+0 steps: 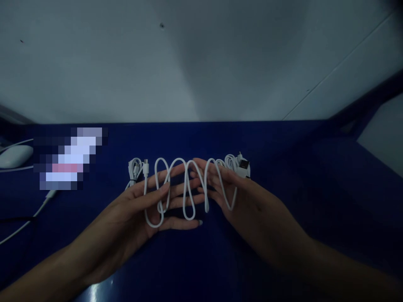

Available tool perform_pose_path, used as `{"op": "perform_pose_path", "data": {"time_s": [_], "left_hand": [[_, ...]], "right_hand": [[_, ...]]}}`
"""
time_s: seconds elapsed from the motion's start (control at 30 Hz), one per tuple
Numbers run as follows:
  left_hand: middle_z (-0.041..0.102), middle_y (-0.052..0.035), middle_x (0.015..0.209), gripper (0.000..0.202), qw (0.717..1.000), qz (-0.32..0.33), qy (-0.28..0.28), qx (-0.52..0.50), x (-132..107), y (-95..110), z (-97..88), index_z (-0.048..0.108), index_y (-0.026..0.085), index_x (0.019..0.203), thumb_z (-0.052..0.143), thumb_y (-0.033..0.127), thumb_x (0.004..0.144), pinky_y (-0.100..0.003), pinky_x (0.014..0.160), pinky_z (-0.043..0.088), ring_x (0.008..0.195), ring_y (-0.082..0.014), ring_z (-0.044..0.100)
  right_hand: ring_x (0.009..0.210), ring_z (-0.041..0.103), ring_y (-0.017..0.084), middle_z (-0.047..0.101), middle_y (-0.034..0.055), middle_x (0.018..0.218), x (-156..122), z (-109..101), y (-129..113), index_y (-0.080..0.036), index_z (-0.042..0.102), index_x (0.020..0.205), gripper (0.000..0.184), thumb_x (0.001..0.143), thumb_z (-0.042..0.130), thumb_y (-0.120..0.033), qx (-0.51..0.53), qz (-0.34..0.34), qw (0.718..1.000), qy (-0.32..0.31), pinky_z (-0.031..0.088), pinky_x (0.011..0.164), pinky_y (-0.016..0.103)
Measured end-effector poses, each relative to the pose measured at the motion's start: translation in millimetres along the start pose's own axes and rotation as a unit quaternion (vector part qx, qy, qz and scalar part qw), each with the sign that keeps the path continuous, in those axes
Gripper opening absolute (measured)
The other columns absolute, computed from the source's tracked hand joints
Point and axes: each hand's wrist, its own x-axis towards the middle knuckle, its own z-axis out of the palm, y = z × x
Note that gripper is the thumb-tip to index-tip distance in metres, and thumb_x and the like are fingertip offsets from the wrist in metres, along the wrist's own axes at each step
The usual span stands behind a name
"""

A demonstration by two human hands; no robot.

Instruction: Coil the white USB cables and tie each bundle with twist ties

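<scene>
A white charging cable [189, 184] lies in several loops across my two hands above a dark blue table [201, 260]. My left hand [147, 205] is palm up with fingers stretched out, the loops draped over them. My right hand [233, 197] meets it from the right, fingers extended under the loops. One small plug [145, 165] hangs at the left end. The USB plug [243, 167] sits by my right hand, beside a small coiled bundle [231, 161].
Another small coiled white cable [134, 170] lies left of the loops. A white mouse-like object [14, 156] and thin cords [28, 218] are at the far left, next to a blurred patch. A pale wall rises behind the table.
</scene>
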Motion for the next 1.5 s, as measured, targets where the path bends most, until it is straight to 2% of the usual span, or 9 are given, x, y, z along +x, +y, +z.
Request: {"op": "perform_pose_path", "data": {"time_s": [0.17,0.33,0.47,0.6,0.8,0.93,1.13,1.33,1.5], "left_hand": [[0.066,-0.0133,0.171,0.049,1.0,0.005,0.007,0.001,-0.9,-0.3,0.9,0.069,0.028,0.163,0.072,0.032,0.114,-0.061,0.109,0.072,0.156,-0.0488,0.062],[0.068,-0.0146,0.168,0.05,1.0,0.005,0.011,0.001,-2.2,-1.5,-0.2,0.068,0.027,0.164,0.072,0.031,0.114,-0.061,0.11,0.071,0.154,-0.0489,0.063],[0.07,-0.0149,0.166,0.051,1.0,0.0,0.018,0.003,-1.3,-0.6,-0.5,0.067,0.027,0.164,0.074,0.032,0.114,-0.061,0.111,0.071,0.153,-0.0484,0.065],[0.072,-0.0159,0.164,0.052,1.0,-0.007,0.024,0.005,-0.6,0.6,-0.1,0.067,0.026,0.165,0.074,0.032,0.113,-0.06,0.11,0.072,0.151,-0.0484,0.067],[0.072,-0.0167,0.163,0.05,1.0,-0.001,0.027,0.005,0.3,-0.1,2.5,0.069,0.025,0.162,0.074,0.03,0.113,-0.058,0.109,0.073,0.148,-0.0477,0.07],[0.074,-0.0164,0.162,0.049,0.999,0.002,0.034,0.003,0.3,-0.6,1.6,0.07,0.026,0.161,0.076,0.029,0.112,-0.056,0.107,0.073,0.145,-0.0457,0.072],[0.077,-0.0162,0.157,0.05,0.999,0.005,0.037,-0.014,-1.0,-0.2,1.5,0.069,0.028,0.162,0.074,0.023,0.112,-0.058,0.105,0.073,0.147,-0.0445,0.072],[0.081,-0.015,0.152,0.054,0.998,-0.002,0.06,-0.016,-4.6,5.0,10.7,0.068,0.025,0.162,0.076,0.021,0.109,-0.049,0.101,0.075,0.141,-0.0411,0.076],[0.08,-0.0126,0.154,0.059,0.997,-0.004,0.068,-0.025,-4.3,2.7,9.5,0.064,0.031,0.165,0.076,0.02,0.108,-0.053,0.103,0.075,0.14,-0.0407,0.077]], "right_hand": [[0.174,0.036,0.031,0.062,-0.0003,0.173,0.6,-0.9,-0.2,-0.034,0.083,0.14,0.039,0.119,0.056,-0.052,0.013,-0.001,0.999,-0.031,0.014,0.147,0.06],[0.172,0.039,0.034,0.062,0.0038,0.172,0.0,-0.2,-1.3,-0.031,0.081,0.143,0.042,0.12,0.053,-0.052,0.028,0.021,0.999,-0.039,0.021,0.145,0.062],[0.165,0.048,0.037,0.066,0.0077,0.166,-0.2,1.0,-1.6,-0.028,0.081,0.143,0.044,0.121,0.051,-0.051,0.041,0.032,0.998,-0.039,0.029,0.141,0.065],[0.158,0.056,0.037,0.072,0.0108,0.158,-0.5,-0.2,-0.2,-0.024,0.079,0.147,0.049,0.123,0.043,-0.048,0.039,0.03,0.997,-0.051,0.036,0.139,0.062],[0.154,0.06,0.037,0.075,0.014,0.153,1.3,0.6,-0.9,-0.02,0.08,0.146,0.054,0.125,0.037,-0.046,0.028,0.024,0.997,-0.061,0.037,0.138,0.061],[0.156,0.059,0.036,0.074,0.0129,0.156,-0.3,1.2,-1.5,-0.023,0.079,0.147,0.058,0.125,0.033,-0.05,0.027,0.025,0.997,-0.068,0.036,0.138,0.06],[0.154,0.061,0.035,0.075,0.0125,0.154,-1.5,-1.2,0.5,-0.023,0.081,0.144,0.052,0.124,0.039,-0.048,0.034,0.021,0.997,-0.063,0.039,0.136,0.059],[0.152,0.063,0.034,0.076,0.0127,0.153,-0.4,-1.2,2.1,-0.023,0.08,0.143,0.052,0.123,0.04,-0.047,0.041,0.021,0.997,-0.065,0.042,0.133,0.058],[0.155,0.061,0.033,0.074,0.0122,0.157,-0.9,-1.0,1.6,-0.023,0.082,0.14,0.049,0.123,0.043,-0.048,0.042,0.02,0.996,-0.069,0.041,0.134,0.058]]}}
